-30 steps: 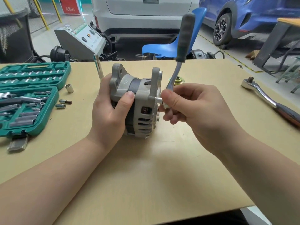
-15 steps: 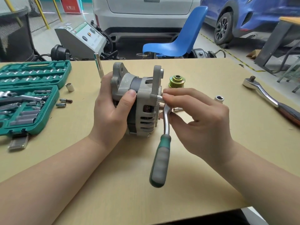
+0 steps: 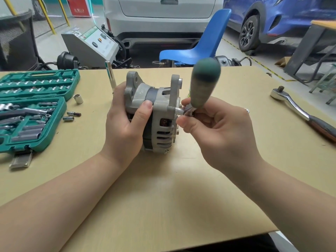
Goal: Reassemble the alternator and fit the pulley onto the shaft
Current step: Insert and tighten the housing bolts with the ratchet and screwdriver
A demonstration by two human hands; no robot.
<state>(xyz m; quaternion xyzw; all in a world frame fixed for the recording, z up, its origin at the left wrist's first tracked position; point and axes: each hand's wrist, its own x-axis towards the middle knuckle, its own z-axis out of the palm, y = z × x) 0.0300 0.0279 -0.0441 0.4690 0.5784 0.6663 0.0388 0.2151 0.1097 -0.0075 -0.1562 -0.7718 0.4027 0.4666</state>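
One grey cast-metal alternator (image 3: 154, 113) is stood on the pale wooden tabletop (image 3: 163, 197) and is gripped by the left hand (image 3: 125, 124), thumb across the front housing and fingers wrapped behind. At the alternator's right face, a small ratchet with a green, motion-blurred handle (image 3: 204, 82) is pinched at its head by the right hand (image 3: 216, 131), fingers curled round it; its silver socket (image 3: 180, 111) is seated against the housing just beside the fingertips. The handle is pointed up and away from that grip.

Two ratchets are counted in all: the second, a larger chrome ratchet with a dark handle (image 3: 301, 111), is laid well to the right of the right hand. Only a green-gold sliver behind the blurred handle may be the pulley; it cannot be told for certain. A chrome extension bar (image 3: 110, 77) is seen upright just behind the left hand.

To the left of the left hand, one open green plastic socket case (image 3: 34, 110) is filled with rows of sockets and bits. Three loose pieces are lying between case and hand: one short socket (image 3: 78, 98) and two small bits (image 3: 71, 115).

Beyond the table, a blue plastic chair (image 3: 200, 50), a grey test machine (image 3: 94, 44), a white car (image 3: 163, 17) and a blue car (image 3: 272, 20) are visible on a workshop floor.
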